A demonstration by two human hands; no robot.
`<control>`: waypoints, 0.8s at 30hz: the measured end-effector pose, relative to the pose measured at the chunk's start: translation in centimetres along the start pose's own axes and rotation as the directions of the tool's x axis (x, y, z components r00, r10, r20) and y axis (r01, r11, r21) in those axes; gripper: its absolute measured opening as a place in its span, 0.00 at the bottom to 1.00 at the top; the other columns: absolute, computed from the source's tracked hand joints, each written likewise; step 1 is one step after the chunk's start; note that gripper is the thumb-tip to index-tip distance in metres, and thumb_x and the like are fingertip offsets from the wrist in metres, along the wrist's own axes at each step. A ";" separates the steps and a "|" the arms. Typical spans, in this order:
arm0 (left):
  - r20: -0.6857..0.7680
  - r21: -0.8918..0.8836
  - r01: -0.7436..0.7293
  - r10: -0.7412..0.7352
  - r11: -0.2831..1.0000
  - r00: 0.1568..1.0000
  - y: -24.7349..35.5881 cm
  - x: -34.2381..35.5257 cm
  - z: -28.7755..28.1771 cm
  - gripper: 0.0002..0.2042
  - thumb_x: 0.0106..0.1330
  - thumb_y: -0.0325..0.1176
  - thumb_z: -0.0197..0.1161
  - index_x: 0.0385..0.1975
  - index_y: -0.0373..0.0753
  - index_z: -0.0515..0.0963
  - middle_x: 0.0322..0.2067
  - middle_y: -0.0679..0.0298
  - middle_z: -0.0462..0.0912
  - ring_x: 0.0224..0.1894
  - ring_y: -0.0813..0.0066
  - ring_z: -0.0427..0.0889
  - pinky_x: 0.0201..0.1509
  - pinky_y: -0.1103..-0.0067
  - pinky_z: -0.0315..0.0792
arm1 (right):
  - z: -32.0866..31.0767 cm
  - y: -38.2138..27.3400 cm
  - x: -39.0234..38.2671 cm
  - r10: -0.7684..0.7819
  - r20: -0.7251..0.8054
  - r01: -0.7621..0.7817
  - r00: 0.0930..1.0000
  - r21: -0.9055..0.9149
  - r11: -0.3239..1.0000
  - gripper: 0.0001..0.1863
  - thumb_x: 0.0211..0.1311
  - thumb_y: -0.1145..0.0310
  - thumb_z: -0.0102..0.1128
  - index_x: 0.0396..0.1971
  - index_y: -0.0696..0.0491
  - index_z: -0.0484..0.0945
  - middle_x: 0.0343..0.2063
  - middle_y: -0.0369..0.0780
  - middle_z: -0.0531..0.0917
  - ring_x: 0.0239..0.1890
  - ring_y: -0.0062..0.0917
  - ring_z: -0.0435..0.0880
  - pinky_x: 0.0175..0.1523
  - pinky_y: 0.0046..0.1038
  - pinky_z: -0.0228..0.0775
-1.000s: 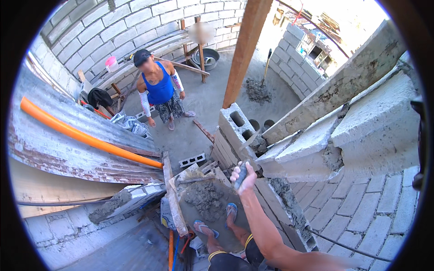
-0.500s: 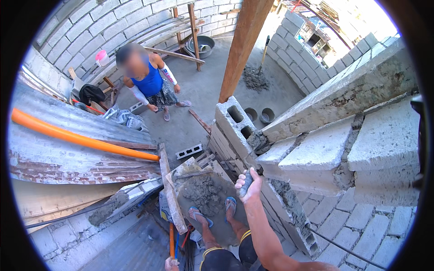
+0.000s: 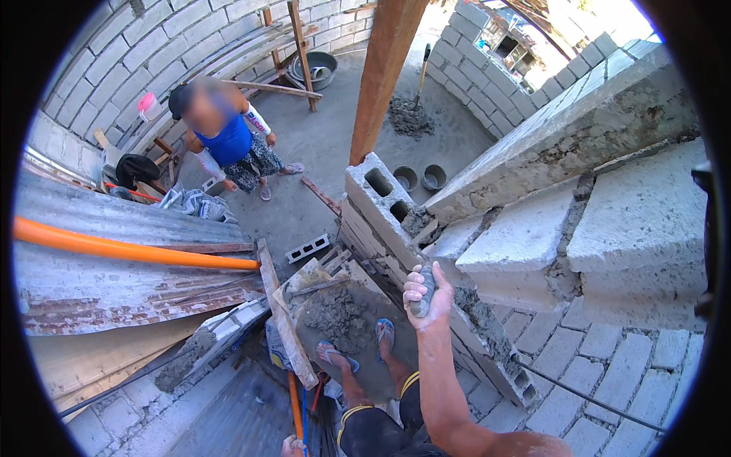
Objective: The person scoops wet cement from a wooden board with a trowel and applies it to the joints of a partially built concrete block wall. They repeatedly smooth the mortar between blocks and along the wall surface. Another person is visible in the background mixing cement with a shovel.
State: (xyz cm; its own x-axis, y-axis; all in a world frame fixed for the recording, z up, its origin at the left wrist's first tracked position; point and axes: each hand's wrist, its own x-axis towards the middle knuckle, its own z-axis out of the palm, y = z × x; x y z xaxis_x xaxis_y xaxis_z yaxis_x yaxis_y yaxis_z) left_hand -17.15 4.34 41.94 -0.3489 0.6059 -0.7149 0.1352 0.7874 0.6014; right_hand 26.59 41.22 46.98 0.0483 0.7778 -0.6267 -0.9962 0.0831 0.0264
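Risk of dropping: right hand (image 3: 428,298) clenched around grey mortar-caked tool handle (image 3: 423,292), beside unfinished grey concrete-block wall (image 3: 525,236); wet grip could slip. Left hand (image 3: 290,447) barely visible, state unclear.

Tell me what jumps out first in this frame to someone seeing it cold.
The right hand at centre, fingers closed around a grey tool handle, raised against the unfinished concrete-block wall with wet mortar in its joints. Below it, the person's sandalled feet stand on a mortar board heaped with grey mix. To the left, a bright orange pipe lies across rusty corrugated sheets, and another person in a blue top stands on the floor beyond.
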 end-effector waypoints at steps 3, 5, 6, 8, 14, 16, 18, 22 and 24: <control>-0.026 0.043 -0.045 0.046 0.998 0.999 0.2 -0.3 -0.2 0.16 0.64 0.37 0.57 0.50 0.41 0.73 0.31 0.69 0.74 0.30 0.81 0.71 0.31 0.82 0.69 | -0.4 0.4 -0.3 -0.067 -0.017 0.068 0.998 0.065 0.996 0.18 0.66 0.55 0.51 0.34 0.58 0.69 0.21 0.35 0.69 0.18 0.19 0.69 0.22 0.20 0.65; -0.032 0.072 -0.100 0.102 0.992 0.994 0.4 -0.4 -0.3 0.16 0.65 0.37 0.56 0.50 0.40 0.73 0.32 0.69 0.75 0.31 0.80 0.72 0.33 0.81 0.70 | -0.8 0.6 -0.1 -0.006 0.012 0.002 1.000 0.303 0.953 0.19 0.67 0.54 0.49 0.35 0.58 0.69 0.20 0.35 0.68 0.17 0.19 0.68 0.21 0.20 0.65; -0.036 0.076 -0.145 0.148 0.986 0.988 0.4 -0.4 -0.3 0.15 0.65 0.37 0.56 0.50 0.40 0.74 0.33 0.68 0.75 0.32 0.79 0.73 0.34 0.81 0.71 | -1.0 0.8 0.1 -0.025 -0.065 0.042 0.998 0.261 0.964 0.20 0.67 0.53 0.49 0.34 0.58 0.68 0.19 0.34 0.67 0.17 0.19 0.68 0.21 0.20 0.65; -0.043 0.065 -0.126 0.129 0.990 0.991 0.2 -0.5 -0.4 0.16 0.65 0.37 0.55 0.50 0.39 0.74 0.34 0.67 0.75 0.34 0.78 0.73 0.36 0.80 0.72 | -1.1 0.8 0.6 -0.061 0.029 0.056 0.998 0.174 0.983 0.20 0.66 0.53 0.51 0.32 0.58 0.68 0.19 0.34 0.67 0.17 0.18 0.68 0.22 0.20 0.66; 0.006 -0.016 -0.042 0.043 0.999 0.999 -0.5 -1.4 -0.8 0.17 0.66 0.40 0.56 0.50 0.36 0.73 0.37 0.66 0.76 0.37 0.77 0.73 0.40 0.79 0.72 | -1.3 1.7 1.9 -0.079 0.128 0.014 0.989 0.445 0.896 0.19 0.63 0.49 0.53 0.32 0.53 0.71 0.19 0.34 0.70 0.17 0.20 0.70 0.22 0.23 0.66; 0.064 0.050 -0.088 0.085 0.995 0.994 -0.6 -1.6 -0.9 0.19 0.66 0.42 0.57 0.50 0.36 0.73 0.38 0.65 0.76 0.39 0.76 0.73 0.43 0.77 0.72 | -1.7 2.2 2.2 -0.040 -0.005 0.039 0.999 0.337 0.941 0.20 0.63 0.49 0.53 0.32 0.53 0.71 0.19 0.34 0.70 0.16 0.21 0.70 0.21 0.23 0.66; 0.058 0.054 -0.080 0.077 0.995 0.995 -0.7 -1.8 -0.9 0.19 0.66 0.42 0.57 0.50 0.36 0.73 0.38 0.65 0.76 0.39 0.75 0.73 0.43 0.77 0.72 | -2.2 2.4 2.5 -0.059 -0.056 0.062 0.997 0.039 0.997 0.20 0.64 0.48 0.51 0.31 0.52 0.72 0.19 0.34 0.70 0.16 0.21 0.70 0.21 0.25 0.66; 0.043 0.053 -0.062 0.059 0.997 0.997 -0.9 -1.9 -0.5 0.19 0.66 0.43 0.57 0.50 0.36 0.73 0.39 0.65 0.76 0.40 0.75 0.73 0.44 0.77 0.71 | -3.1 1.7 3.7 -0.085 0.156 0.101 0.984 -0.097 0.990 0.19 0.65 0.49 0.50 0.30 0.51 0.71 0.19 0.35 0.70 0.16 0.22 0.69 0.20 0.26 0.65; 0.039 0.048 -0.054 0.053 0.997 0.998 -0.9 -2.0 -0.4 0.19 0.66 0.43 0.57 0.50 0.36 0.73 0.39 0.65 0.76 0.40 0.75 0.73 0.44 0.77 0.71 | -3.5 1.3 4.2 -0.072 0.016 0.072 0.997 0.004 0.997 0.19 0.65 0.49 0.50 0.29 0.52 0.71 0.18 0.35 0.70 0.16 0.21 0.69 0.21 0.26 0.66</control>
State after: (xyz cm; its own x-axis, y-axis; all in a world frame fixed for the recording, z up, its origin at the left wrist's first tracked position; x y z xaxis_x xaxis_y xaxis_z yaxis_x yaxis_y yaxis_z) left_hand -16.96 2.35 42.93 -0.3049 0.6505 -0.6956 0.1987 0.7578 0.6215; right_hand 25.24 42.42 41.70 0.1213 0.7794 -0.6147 -0.9898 0.1417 -0.0157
